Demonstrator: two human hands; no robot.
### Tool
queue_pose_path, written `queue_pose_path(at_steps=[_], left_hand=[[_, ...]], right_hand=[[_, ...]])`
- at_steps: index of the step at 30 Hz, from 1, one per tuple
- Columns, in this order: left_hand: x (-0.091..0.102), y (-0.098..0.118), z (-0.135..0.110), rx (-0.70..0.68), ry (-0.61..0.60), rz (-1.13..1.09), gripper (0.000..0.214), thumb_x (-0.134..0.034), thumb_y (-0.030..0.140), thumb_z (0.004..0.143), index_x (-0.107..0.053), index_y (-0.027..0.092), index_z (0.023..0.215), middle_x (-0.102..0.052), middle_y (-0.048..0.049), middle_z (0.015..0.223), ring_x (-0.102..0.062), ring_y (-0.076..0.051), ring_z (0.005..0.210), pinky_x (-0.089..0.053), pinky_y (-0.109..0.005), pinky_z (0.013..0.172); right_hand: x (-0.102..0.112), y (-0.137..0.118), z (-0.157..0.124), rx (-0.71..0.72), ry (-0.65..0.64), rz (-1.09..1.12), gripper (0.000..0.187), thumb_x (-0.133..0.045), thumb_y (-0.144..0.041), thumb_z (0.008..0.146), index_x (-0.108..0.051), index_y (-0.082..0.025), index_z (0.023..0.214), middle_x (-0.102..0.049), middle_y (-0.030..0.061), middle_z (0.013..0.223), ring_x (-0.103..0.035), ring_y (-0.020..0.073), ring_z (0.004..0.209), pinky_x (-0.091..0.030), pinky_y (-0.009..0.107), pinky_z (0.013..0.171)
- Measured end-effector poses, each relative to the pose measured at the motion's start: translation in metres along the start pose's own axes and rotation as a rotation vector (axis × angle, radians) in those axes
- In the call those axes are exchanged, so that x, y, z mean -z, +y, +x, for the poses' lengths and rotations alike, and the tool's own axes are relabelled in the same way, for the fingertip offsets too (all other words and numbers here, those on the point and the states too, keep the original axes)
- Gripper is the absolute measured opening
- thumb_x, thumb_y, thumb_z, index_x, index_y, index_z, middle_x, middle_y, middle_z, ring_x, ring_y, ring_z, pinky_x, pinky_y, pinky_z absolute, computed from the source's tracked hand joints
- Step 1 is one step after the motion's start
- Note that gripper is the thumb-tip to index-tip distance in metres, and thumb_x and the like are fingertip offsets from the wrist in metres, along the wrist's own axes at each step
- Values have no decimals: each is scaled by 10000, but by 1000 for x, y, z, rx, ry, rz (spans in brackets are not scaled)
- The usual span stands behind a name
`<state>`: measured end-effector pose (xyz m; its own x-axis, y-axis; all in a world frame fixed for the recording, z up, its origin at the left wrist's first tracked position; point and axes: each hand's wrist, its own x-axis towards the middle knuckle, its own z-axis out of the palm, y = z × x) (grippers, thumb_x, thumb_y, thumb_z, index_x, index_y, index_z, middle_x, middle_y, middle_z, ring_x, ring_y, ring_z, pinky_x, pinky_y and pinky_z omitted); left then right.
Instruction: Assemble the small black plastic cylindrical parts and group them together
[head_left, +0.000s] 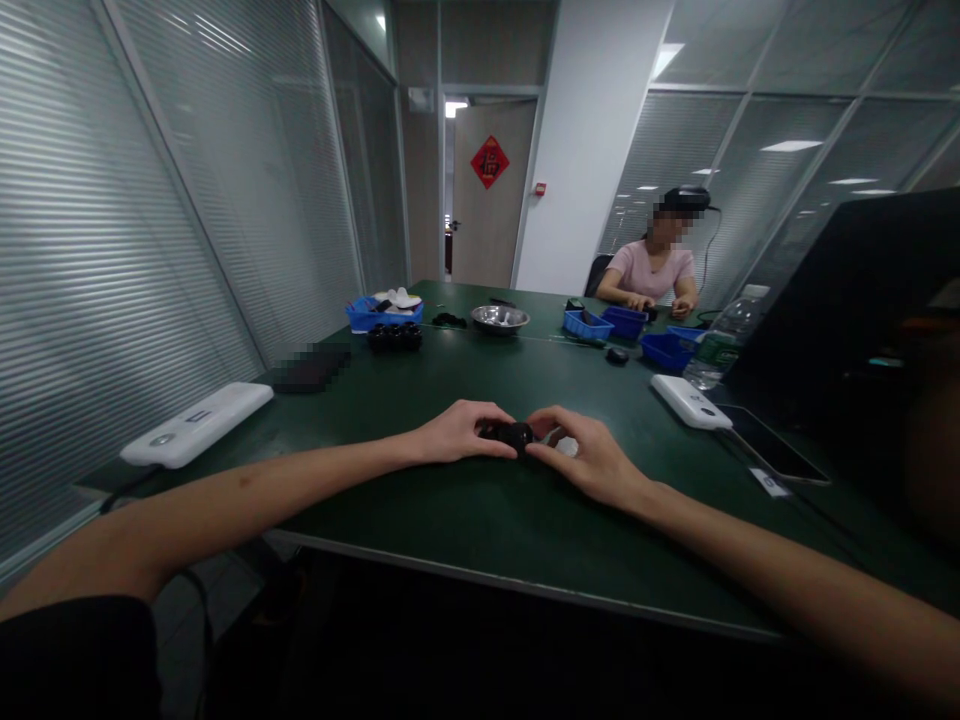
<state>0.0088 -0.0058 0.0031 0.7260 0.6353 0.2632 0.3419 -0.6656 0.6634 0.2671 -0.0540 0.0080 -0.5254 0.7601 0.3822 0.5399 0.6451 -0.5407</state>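
Note:
A small, glossy black rounded part (516,436) is held just above or on the green table, near its front middle; I cannot tell its kind. My left hand (459,432) grips it from the left, thumb below and fingers above. From the right, my right hand (592,455) closes thumb and fingertips against its right end. Under the curled right fingers a small white piece (568,447) shows, partly hidden; whether it is held or lies on the table I cannot tell.
On the green table (420,520) stand a metal bowl (500,320), a filled blue basket (385,313), black round parts (395,337) and blue bins (664,350). White power banks (196,425), a phone (776,445) and a bottle (720,340) flank me. A co-worker (656,270) sits at the far right.

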Motion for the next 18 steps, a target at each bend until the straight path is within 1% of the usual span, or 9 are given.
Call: queue_pose_path(at_steps=[2, 4, 6, 8, 9, 11, 14, 16, 18], left_hand=[[0, 0, 0, 1, -1, 12, 497, -757, 526, 865, -717, 176, 1215, -691, -61, 1048, -551, -161, 788, -396, -269, 678], [0, 2, 0, 1, 5, 16, 497, -748, 520, 875, -711, 171, 1226, -693, -60, 1039, -553, -161, 790, -396, -270, 681], [-1, 3, 0, 3, 21, 14, 487, -746, 518, 876, -713, 167, 1212, -694, -57, 1019, -555, -164, 795, -397, -273, 688], [-1, 4, 0, 7, 27, 18, 469, -755, 514, 869, -720, 168, 1183, -691, -54, 1009, -555, -168, 803, -400, -275, 696], [0, 4, 0, 6, 27, 22, 462, -760, 507, 865, -721, 167, 1175, -689, -54, 1012, -554, -169, 808, -402, -275, 699], [0, 4, 0, 3, 21, 30, 460, -763, 491, 864, -716, 166, 1186, -684, -57, 1029, -552, -169, 814, -406, -275, 702], [0, 4, 0, 11, 20, 29, 464, -758, 472, 872, -702, 165, 1216, -684, -56, 1031, -548, -165, 803, -404, -273, 697], [0, 5, 0, 32, 31, 26, 462, -749, 472, 880, -700, 166, 1223, -684, -50, 1001, -546, -163, 788, -397, -273, 690], [0, 6, 0, 47, 38, 22, 461, -741, 479, 886, -701, 165, 1221, -684, -46, 984, -543, -161, 778, -393, -273, 683]], right_hand=[[-1, 1, 0, 18, 7, 19, 331, -717, -346, 926, -615, -212, 1211, -698, 73, 1139, -693, 205, 930, -576, 379, 818], [-2, 2, 0, -7, 18, 30, 387, -720, -367, 923, -591, -212, 1253, -694, 77, 1153, -690, 209, 944, -581, 382, 820], [-2, 2, 1, -52, 19, 12, 341, -671, -405, 960, -599, -213, 1232, -712, 61, 1068, -689, 205, 900, -575, 379, 791], [-3, 2, 1, -63, 2, 1, 268, -625, -406, 991, -617, -216, 1181, -720, 46, 998, -686, 198, 864, -568, 372, 772], [-4, 3, 1, -51, -6, 3, 246, -627, -388, 991, -620, -219, 1170, -720, 44, 1004, -686, 196, 865, -568, 368, 773], [-4, 4, 1, -12, -10, 10, 255, -671, -331, 958, -612, -224, 1182, -708, 55, 1089, -686, 195, 896, -575, 366, 799], [-6, 6, 0, 17, 12, 8, 355, -717, -296, 913, -581, -227, 1233, -672, 80, 1203, -686, 213, 966, -585, 378, 833], [-6, 5, 0, -19, 35, 8, 377, -707, -351, 926, -564, -227, 1251, -681, 86, 1183, -689, 230, 993, -588, 383, 819], [-6, 4, -1, -67, 34, 0, 331, -645, -413, 972, -568, -231, 1237, -708, 74, 1100, -696, 231, 956, -583, 381, 777]])
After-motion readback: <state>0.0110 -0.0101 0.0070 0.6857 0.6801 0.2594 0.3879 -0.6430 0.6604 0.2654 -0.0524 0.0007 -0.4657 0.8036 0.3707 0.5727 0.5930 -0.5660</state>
